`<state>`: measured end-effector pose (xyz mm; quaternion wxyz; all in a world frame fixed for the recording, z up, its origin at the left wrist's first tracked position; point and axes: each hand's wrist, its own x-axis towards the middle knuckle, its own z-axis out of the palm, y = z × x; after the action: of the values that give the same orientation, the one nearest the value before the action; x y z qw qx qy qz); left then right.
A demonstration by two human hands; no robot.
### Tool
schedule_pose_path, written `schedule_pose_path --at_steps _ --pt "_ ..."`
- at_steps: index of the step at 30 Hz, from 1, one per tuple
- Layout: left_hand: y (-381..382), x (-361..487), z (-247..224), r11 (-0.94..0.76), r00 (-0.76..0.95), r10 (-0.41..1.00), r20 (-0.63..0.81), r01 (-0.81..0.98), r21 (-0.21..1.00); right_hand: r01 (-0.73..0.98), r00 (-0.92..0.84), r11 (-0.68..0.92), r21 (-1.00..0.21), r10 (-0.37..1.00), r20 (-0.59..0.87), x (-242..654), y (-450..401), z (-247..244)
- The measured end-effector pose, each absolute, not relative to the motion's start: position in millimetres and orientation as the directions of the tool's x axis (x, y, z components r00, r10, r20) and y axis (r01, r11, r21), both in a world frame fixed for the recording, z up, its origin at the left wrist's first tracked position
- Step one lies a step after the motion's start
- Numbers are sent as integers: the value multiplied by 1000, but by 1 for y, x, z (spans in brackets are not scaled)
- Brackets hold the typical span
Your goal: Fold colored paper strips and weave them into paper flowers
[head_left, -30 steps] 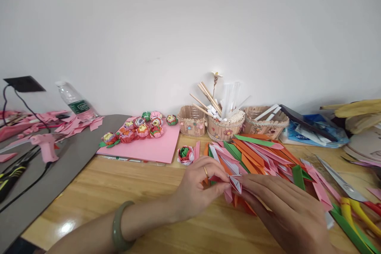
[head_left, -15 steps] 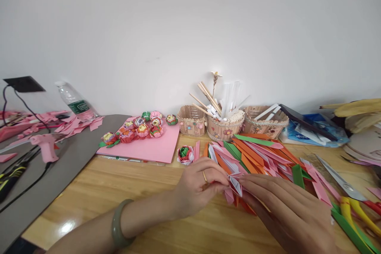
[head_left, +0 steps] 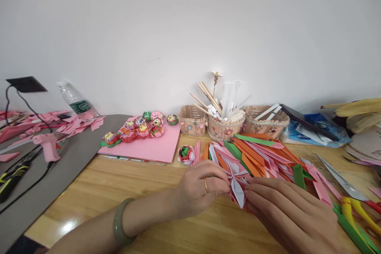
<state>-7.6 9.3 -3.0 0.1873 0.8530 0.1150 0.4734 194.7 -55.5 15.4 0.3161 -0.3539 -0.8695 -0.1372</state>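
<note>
Between my two hands is a folded paper flower (head_left: pixel 237 191), white and pink, its petals spread from a centre. My left hand (head_left: pixel 202 186), with a ring and a green bangle on the wrist, pinches its left side. My right hand (head_left: pixel 290 210) grips the right side, fingers stretched along it and the thumb hidden underneath. Just behind the hands lies a pile of folded paper strips (head_left: pixel 253 154) in orange, pink, green and white. A finished paper flower (head_left: pixel 186 154) with a green centre sits beyond my left hand.
Several paper flowers (head_left: pixel 143 130) rest on pink paper sheets (head_left: pixel 160 147). Decorated wooden baskets (head_left: pixel 193 123) stand against the wall. Scissors (head_left: pixel 347 186) with yellow-red handles lie at the right. A pink glue gun (head_left: pixel 47 147), pliers (head_left: pixel 13 180) and a bottle (head_left: pixel 76 101) are at the left.
The paper flower between my hands now shows wider, with a long white petal facing me. My right hand has shifted slightly right; my left hand still pinches the other side.
</note>
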Motion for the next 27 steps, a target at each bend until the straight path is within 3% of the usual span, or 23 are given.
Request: schedule_pose_path --at_steps 5,9,12,16,19,23,27 --pt "11 -9 -3 -902 587 328 740 -39 430 604 -648 794 65 443 620 190 -49 16" --pt "10 -8 0 -853 623 363 693 -79 517 527 -554 826 -200 512 656 184 -43 14" --pt "8 -6 3 -776 617 433 658 -117 620 460 -502 777 -430 627 596 179 -43 14" --pt "5 -4 5 -655 619 518 590 -156 740 368 -446 681 -633 727 522 176 -44 15" --pt "3 -3 5 -531 601 614 512 -165 831 361 -399 585 -726 801 446 176 -44 15" --pt "-1 -2 7 -250 594 754 282 -137 958 413 -310 517 -750 854 418 174 -43 15" --pt "-5 -1 11 -106 588 797 134 -83 991 400 -286 453 -797 888 361 172 -44 19"
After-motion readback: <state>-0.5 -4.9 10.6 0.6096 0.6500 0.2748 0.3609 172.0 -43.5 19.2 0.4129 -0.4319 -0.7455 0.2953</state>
